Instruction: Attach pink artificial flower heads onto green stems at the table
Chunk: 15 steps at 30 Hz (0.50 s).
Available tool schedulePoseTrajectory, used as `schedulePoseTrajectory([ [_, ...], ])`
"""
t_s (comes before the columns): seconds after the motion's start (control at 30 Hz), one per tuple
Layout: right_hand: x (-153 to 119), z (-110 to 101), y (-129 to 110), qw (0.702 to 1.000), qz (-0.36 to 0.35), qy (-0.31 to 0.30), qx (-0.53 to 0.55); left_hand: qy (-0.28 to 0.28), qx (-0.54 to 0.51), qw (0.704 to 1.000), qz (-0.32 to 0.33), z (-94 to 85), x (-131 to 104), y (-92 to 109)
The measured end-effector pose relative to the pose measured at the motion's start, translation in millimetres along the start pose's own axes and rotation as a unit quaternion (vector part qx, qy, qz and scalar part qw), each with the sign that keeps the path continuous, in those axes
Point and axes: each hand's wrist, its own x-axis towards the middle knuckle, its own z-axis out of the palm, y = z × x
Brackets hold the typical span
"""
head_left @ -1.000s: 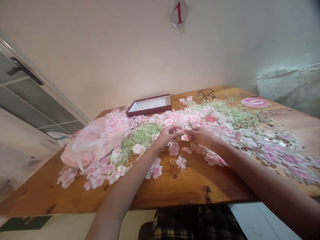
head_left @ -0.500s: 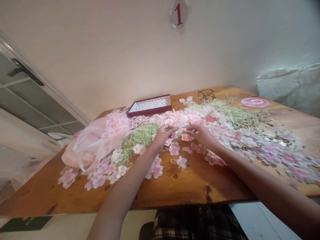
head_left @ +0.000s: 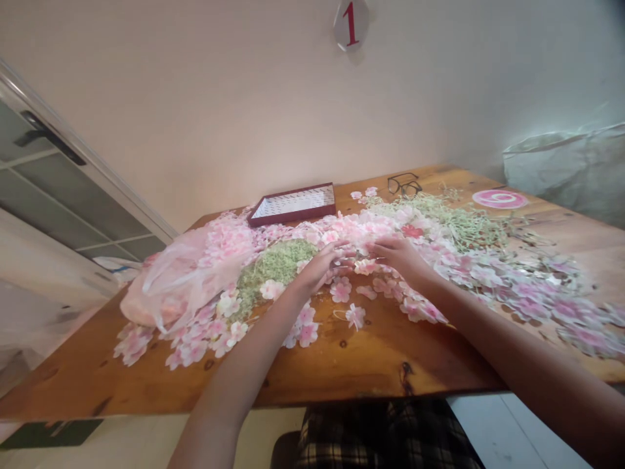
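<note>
My left hand [head_left: 324, 267] hovers over or rests on the near part of a heap of pink and white artificial blossoms [head_left: 361, 228], its fingers spread and nothing visible in them. To its right, my right hand [head_left: 400, 257] is stretched out flat with fingers apart, also over the blossoms. A small gap separates the two hands. Left of my left hand lies a clump of fine green plastic stems [head_left: 273, 260]. A single blossom with a thin looped stem [head_left: 355, 316] lies in front of the hands on the wood.
A dark red open box [head_left: 293, 205] stands by the wall. At left, a translucent plastic bag [head_left: 170, 280] lies with blossoms around it. More green stems [head_left: 454, 218], glasses [head_left: 404, 187] and a pink round disc [head_left: 500, 198] are at the right rear of the wooden table [head_left: 371, 365].
Both hands were pinched close together over the heap. Now their fingers have opened and spread, and the hands have lowered slightly toward the blossoms.
</note>
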Motion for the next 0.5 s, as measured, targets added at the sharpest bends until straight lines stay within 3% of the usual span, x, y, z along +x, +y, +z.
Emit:
schedulePoseTrajectory([
  [0.17,1.0,-1.0,2.3,0.998,0.037,-0.001,0.053,0.012,-0.021,0.999,0.036,-1.5,1.4,-2.0],
  [0.3,4.5,-1.4,5.9,0.985,0.081,0.004,0.155,0.038,-0.003,0.996,0.075,-2.5,4.1,-2.4],
  [0.5,7.2,-0.3,6.0,0.930,0.175,-0.093,0.309,0.018,0.090,0.985,0.148,1.8,-1.2,6.2],
])
